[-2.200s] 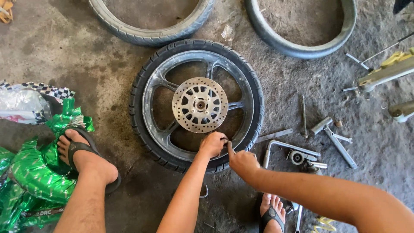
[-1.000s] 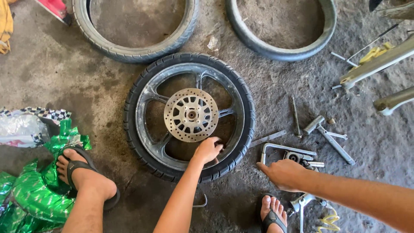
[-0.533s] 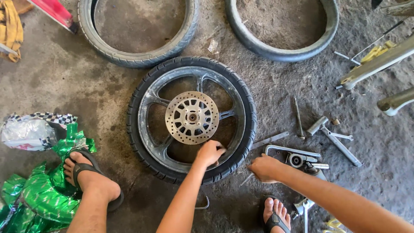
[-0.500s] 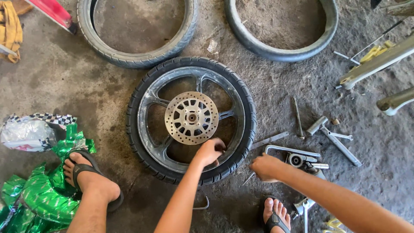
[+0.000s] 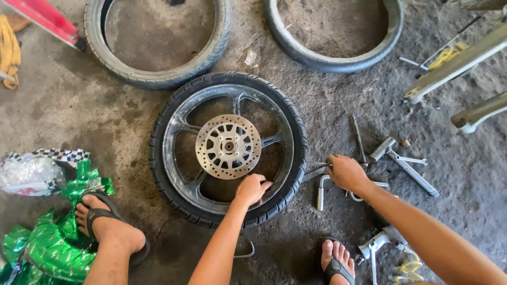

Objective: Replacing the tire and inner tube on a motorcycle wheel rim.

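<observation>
A motorcycle wheel [image 5: 174, 129] with a black tyre, grey cast rim and perforated brake disc [image 5: 228, 146] lies flat on the concrete floor. My left hand [image 5: 252, 189] curls its fingers over the near inner edge of the rim. Just right of the tyre, my right hand [image 5: 346, 173] is closed around a thin flat metal lever [image 5: 316, 165] whose tip points at the tyre's edge. Under that hand lies a bent metal tube tool [image 5: 320, 191].
Two loose tyres [image 5: 158, 74] [image 5: 338, 60] lie beyond the wheel. Wrenches and rods [image 5: 404, 161] are scattered at right, with metal frame parts [image 5: 459, 60] further back. Green wrapping [image 5: 50, 248] and my sandalled feet [image 5: 108, 229] [image 5: 335, 261] sit near the bottom.
My right hand left the tyre's edge, moved right to the scattered tools and closed on the metal lever. My left hand stayed on the rim.
</observation>
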